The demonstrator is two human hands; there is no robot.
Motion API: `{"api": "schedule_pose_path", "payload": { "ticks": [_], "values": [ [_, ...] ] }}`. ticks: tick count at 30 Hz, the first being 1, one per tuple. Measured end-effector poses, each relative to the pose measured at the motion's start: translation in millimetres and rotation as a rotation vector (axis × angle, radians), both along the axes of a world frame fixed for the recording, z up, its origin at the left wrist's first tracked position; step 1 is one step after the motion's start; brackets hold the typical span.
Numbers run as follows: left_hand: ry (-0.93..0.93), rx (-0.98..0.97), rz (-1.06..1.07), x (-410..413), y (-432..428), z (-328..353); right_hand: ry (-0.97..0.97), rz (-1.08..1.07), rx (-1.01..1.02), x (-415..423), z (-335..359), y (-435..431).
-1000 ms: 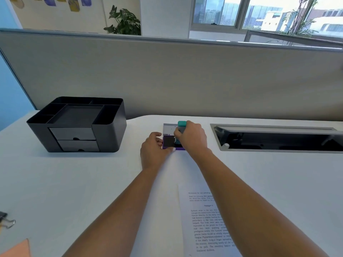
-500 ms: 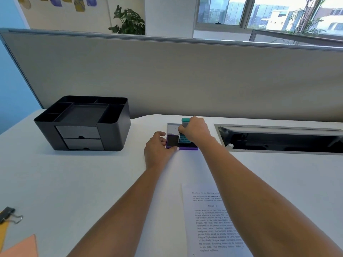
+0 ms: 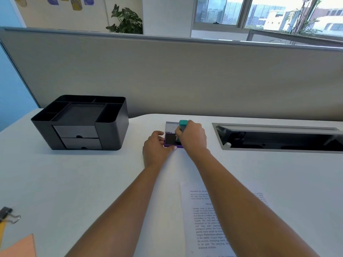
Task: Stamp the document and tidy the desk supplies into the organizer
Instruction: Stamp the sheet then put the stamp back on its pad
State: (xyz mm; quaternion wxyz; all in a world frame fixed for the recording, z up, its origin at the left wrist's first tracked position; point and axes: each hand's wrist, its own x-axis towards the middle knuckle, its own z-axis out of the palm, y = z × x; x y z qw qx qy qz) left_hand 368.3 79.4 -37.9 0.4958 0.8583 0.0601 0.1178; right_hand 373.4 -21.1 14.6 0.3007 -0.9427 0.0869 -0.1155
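Note:
A purple ink pad (image 3: 169,139) lies open on the white desk, its grey lid (image 3: 171,127) folded back behind it. My left hand (image 3: 156,148) grips the pad's left and front edge, holding it in place. My right hand (image 3: 193,137) is closed around a stamp with a teal cap (image 3: 183,123), held upright with its base down on the dark ink surface. The printed document (image 3: 207,219) lies near me, partly under my right forearm. The black organizer (image 3: 111,132), with open top compartments and two drawers, stands at the left.
A recessed cable tray (image 3: 278,138) opens in the desk at right. A binder clip (image 3: 9,215), a yellow strip (image 3: 2,230) and an orange paper corner (image 3: 20,247) lie at the near left edge. A grey partition (image 3: 167,75) closes off the back.
The stamp stays over the ink pad in my right hand, which has shifted slightly on it. My left hand keeps its hold on the pad. The view has shifted slightly.

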Motion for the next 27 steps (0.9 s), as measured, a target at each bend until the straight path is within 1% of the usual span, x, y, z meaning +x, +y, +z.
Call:
{"api": "schedule_pose_path", "payload": {
  "ticks": [7,10,16,22,27],
  "values": [
    [-0.01,-0.027,0.018,0,-1,1,0.152,0.024,-0.01,23,16,-6],
    [-0.008,-0.02,0.015,0,0,1,0.175,0.029,-0.009,24,17,-6],
    [-0.008,-0.013,0.013,-1,0,0,0.102,0.0,0.021,15,10,-5],
    [-0.007,-0.019,0.004,0,1,0,0.001,-0.022,0.008,-3,-1,2],
    [-0.009,-0.019,0.001,-1,1,1,-0.006,-0.018,0.003,-8,-2,3]
  ]
}}
